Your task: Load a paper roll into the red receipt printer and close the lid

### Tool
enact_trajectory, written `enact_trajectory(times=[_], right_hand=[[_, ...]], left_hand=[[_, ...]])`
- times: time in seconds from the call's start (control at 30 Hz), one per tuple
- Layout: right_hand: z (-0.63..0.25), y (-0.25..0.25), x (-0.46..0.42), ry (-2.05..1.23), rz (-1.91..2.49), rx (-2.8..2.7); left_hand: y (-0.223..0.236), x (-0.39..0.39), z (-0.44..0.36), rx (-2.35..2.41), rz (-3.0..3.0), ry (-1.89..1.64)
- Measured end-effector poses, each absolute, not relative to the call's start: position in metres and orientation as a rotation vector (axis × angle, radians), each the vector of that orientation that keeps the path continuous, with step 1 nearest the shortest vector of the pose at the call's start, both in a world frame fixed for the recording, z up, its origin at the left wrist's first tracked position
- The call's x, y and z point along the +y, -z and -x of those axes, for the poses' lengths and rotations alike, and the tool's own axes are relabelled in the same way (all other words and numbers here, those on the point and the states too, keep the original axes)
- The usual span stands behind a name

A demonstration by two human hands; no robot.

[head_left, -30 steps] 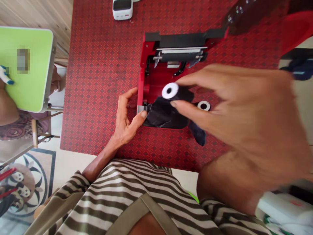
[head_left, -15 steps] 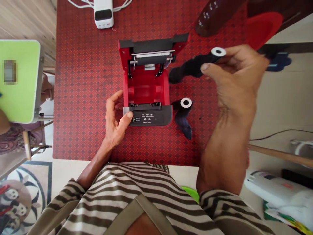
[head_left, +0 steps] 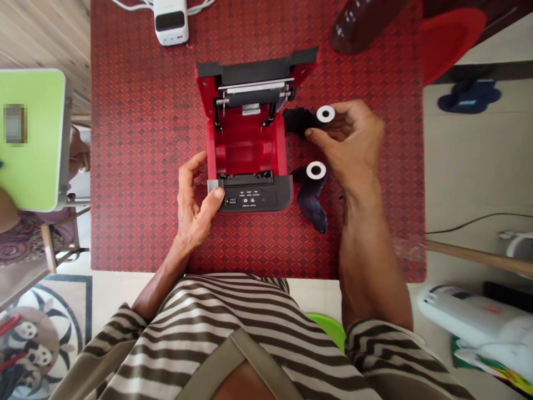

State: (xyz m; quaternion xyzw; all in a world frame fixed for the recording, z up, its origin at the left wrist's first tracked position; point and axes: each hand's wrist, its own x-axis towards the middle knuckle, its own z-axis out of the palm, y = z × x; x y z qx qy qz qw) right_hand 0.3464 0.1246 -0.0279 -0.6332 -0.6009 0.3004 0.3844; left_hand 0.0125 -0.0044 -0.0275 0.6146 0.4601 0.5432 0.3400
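A red and black label printer (head_left: 258, 191) stands on the table with its lid (head_left: 258, 72) raised and its red inner bay uncovered. My left hand (head_left: 194, 203) grips its front left corner, thumb on the dark control panel and fingers along the side. To the right of the printer, my right hand (head_left: 356, 144) pinches a roll of black ribbon (head_left: 320, 115) with a white-ended core. Loose dark ribbon trails from that roll toward the printer's side. Below it a second black ribbon roll (head_left: 309, 171) lies on the table, its loose tail curling toward me.
The red patterned table (head_left: 141, 166) carries a white power bank (head_left: 171, 33) with cables at the back left. A dark bottle (head_left: 353, 28) lies at the back right, near a red round stool (head_left: 449, 44). A green table (head_left: 37, 172) stands at left, with part of another person beside it.
My right hand has moved left and slightly down with its ribbon roll, closer to the printer and the second roll. My left hand has kept its hold on the printer.
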Motion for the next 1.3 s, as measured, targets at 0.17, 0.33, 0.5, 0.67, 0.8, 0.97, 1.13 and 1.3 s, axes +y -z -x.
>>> enact_trajectory(times=[0.17,0.33,0.5,0.67,0.8,0.97,1.13,1.3], right_hand=[[-0.370,0.015,0.095,-0.772,1.613,-1.415],[-0.385,-0.004,0.048,-1.083,1.582,-1.441],[-0.370,-0.007,0.045,-1.208,1.535,-1.527],[-0.364,-0.016,0.051,-1.142,1.542,-1.571],[-0.370,-0.059,0.037,-1.029,1.503,-1.596],[-0.358,-0.124,0.029,-0.932,1.376,-1.764],[-0.325,-0.133,0.056,-0.819,1.346,-2.188],[-0.295,-0.121,0.077,-0.681,1.338,-2.367]], left_hand=[[0.025,-0.005,-0.013,1.202,-1.565,-1.421],[0.025,-0.006,-0.015,1.215,-1.562,-1.429],[0.027,-0.005,-0.015,1.232,-1.575,-1.440],[0.025,-0.006,-0.015,1.228,-1.533,-1.418],[0.026,-0.006,-0.014,1.230,-1.535,-1.408],[0.030,-0.007,-0.017,1.224,-1.520,-1.386],[0.005,-0.012,-0.018,1.408,-1.704,-1.487],[-0.028,-0.018,-0.016,1.391,-1.971,-1.343]])
